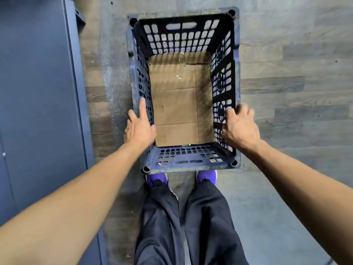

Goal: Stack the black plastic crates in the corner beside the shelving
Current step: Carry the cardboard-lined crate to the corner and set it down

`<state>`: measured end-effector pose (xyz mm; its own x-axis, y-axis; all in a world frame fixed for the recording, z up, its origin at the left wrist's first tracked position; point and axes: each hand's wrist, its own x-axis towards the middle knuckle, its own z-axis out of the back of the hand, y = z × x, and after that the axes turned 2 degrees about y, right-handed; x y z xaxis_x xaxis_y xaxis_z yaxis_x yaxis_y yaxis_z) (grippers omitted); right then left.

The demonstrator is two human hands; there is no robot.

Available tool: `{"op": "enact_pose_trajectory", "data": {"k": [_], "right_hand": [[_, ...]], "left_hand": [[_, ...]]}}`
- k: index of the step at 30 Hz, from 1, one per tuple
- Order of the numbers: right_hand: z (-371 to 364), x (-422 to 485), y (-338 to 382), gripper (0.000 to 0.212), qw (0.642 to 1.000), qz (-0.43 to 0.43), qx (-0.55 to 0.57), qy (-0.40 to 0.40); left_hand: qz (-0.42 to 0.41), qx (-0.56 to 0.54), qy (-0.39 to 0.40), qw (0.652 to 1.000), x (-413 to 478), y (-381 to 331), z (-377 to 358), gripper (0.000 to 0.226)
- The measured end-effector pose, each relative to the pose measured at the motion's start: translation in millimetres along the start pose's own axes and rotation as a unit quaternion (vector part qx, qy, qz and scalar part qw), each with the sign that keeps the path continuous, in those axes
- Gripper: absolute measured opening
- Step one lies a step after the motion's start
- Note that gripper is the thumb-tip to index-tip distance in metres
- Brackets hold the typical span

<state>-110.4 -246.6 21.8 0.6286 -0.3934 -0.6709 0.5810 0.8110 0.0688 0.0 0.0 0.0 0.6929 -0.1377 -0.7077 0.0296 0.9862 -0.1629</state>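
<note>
A black plastic crate (181,31) with perforated walls stands upright in front of my feet, seen from above. A flat sheet of brown cardboard (181,104) lines its bottom. My left hand (140,129) rests on the crate's left rim near the close corner, forefinger stretched forward, other fingers over the outside. My right hand (240,127) sits on the right rim, fingers curled over the top edge and thumb against the inner wall. Whether the crate stands on the floor or on another crate is hidden.
A dark blue cabinet or shelving unit (38,92) fills the left side, a hand's width from the crate. Its black corner piece (80,18) shows at the top. Grey wood-pattern floor (296,73) extends to the right. My purple shoes (156,178) are just behind the crate.
</note>
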Motion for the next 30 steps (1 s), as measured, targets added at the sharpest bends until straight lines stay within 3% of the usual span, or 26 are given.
{"op": "enact_pose_trajectory", "data": {"k": [2, 4, 9, 12, 15, 18, 24, 26, 28, 30], "right_hand": [[0, 11, 0, 0.042, 1.000, -0.012, 0.012, -0.016], [2, 20, 3, 0.045, 0.998, -0.028, 0.050, 0.027], [17, 37, 0, 0.053, 0.974, -0.091, 0.192, 0.079], [30, 30, -2, 0.044, 0.977, -0.079, 0.169, 0.100], [41, 16, -2, 0.034, 0.986, -0.054, 0.142, 0.070], [57, 1, -6, 0.036, 0.990, -0.023, 0.133, 0.027], [112, -41, -14, 0.063, 0.994, -0.013, 0.105, 0.005], [139, -63, -18, 0.050, 0.995, -0.027, 0.095, 0.003], [171, -88, -22, 0.024, 0.995, -0.038, 0.087, -0.001], [208, -117, -29, 0.016, 0.995, -0.041, 0.093, -0.010]], "left_hand": [[-0.014, -0.026, -0.046, 0.999, 12, -2, 4, 0.092], [-0.018, -0.041, -0.068, 0.997, 22, -1, 9, 0.095], [0.058, -0.075, -0.010, 0.995, 34, -3, 31, 0.092], [0.082, -0.065, -0.039, 0.994, 32, -8, 43, 0.064], [0.118, -0.069, -0.069, 0.988, 23, -10, 60, 0.039], [0.118, -0.037, -0.053, 0.991, 4, -10, 81, 0.033], [0.129, -0.028, -0.015, 0.991, -52, -19, 123, 0.027], [0.126, -0.033, -0.012, 0.991, -80, -25, 145, 0.021], [0.115, -0.037, -0.022, 0.992, -114, -34, 167, 0.015], [0.100, -0.038, -0.038, 0.994, -153, -48, 197, 0.011]]}}
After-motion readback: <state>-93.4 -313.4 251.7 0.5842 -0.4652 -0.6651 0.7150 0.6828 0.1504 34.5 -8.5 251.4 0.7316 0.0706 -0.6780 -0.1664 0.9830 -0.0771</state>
